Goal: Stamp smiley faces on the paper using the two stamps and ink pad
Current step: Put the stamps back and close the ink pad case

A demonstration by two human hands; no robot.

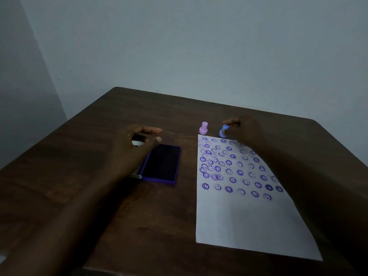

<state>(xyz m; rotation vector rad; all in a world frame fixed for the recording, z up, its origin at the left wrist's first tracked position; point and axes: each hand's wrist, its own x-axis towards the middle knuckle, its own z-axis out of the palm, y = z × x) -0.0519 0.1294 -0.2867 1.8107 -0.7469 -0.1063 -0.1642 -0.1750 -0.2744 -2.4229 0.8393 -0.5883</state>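
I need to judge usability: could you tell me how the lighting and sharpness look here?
Head view: dim and bluish; both arms read nearly black; the right hand is soft around the blue stamp; prints on the paper stay legible; wide-angle bending shows at the edges.

Paper (245,220): no words or nos.; only purple smiley stamp marks, some w/ scalloped rims.
Ink pad (162,163): no label legible.
Stamps: no legible markings.

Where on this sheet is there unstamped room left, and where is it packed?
The paper is bare across its near part, below the last row of prints. A strip on the table between ink pad and paper is free. Crowded: the paper's far-left prints overlap, near the pink stamp.
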